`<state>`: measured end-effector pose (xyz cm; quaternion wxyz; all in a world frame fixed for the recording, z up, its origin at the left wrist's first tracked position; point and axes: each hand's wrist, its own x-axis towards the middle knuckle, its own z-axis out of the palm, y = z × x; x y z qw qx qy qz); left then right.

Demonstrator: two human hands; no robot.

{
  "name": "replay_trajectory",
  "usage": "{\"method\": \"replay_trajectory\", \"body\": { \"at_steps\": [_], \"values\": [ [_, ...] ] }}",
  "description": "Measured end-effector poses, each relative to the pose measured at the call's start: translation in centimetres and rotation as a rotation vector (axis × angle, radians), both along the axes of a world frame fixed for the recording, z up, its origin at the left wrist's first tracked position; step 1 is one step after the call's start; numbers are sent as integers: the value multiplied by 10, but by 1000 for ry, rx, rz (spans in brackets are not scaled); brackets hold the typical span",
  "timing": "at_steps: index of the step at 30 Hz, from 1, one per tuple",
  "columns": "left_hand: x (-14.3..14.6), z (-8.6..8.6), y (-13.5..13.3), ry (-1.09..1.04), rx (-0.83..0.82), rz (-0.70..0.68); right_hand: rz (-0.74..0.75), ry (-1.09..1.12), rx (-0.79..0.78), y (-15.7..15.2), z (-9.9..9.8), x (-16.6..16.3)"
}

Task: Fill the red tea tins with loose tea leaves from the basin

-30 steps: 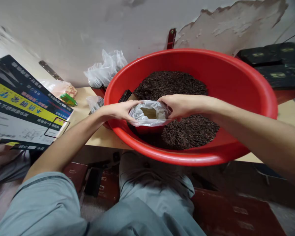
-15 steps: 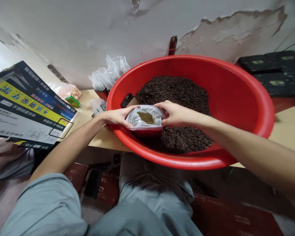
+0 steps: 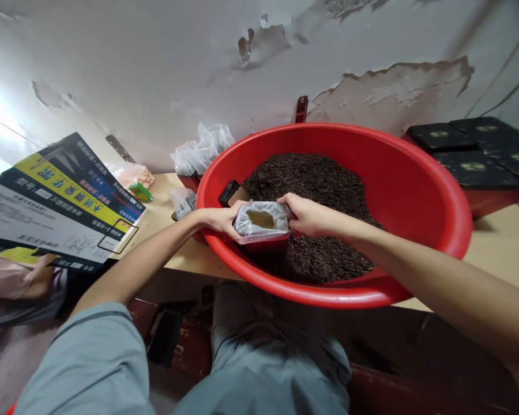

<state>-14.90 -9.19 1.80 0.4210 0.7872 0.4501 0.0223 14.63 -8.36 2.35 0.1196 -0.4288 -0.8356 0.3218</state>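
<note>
Inside the near-left wall of a wide red basin [image 3: 415, 190] of dark loose leaves [image 3: 320, 178] stands a clear plastic bag [image 3: 263, 222] lining a dark red box [image 3: 263, 246], mouth up, its long axis running hand to hand. The left hand [image 3: 218, 219] and right hand [image 3: 307, 214] reach in from either side, fingers curled and pinching the bag's rim at opposite ends. Printed boards [image 3: 60, 202] at left bear Chinese characters on a yellow band, too small to read.

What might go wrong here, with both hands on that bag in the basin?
The thin plastic bag, pinched at its mouth by the left hand and right hand, might tear or slip shut. The red basin juts past the table edge; pressing its near rim might tip the dark leaves out.
</note>
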Motion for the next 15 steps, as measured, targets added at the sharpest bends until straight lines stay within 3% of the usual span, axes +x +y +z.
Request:
{"method": "replay_trajectory", "body": {
  "at_steps": [3,6,10,15],
  "values": [
    [-4,-8,17,71,-59,-62,-67,156,-374,-2,1,-4],
    [-4,-13,26,108,-16,-81,-129,274,-567,-1,3,-6],
    [-4,-22,19,26,118,-90,-209,343,-676,3,4,-5],
    [-2,-28,11,96,162,-97,-251,311,-644,10,3,-3]
  ]
}}
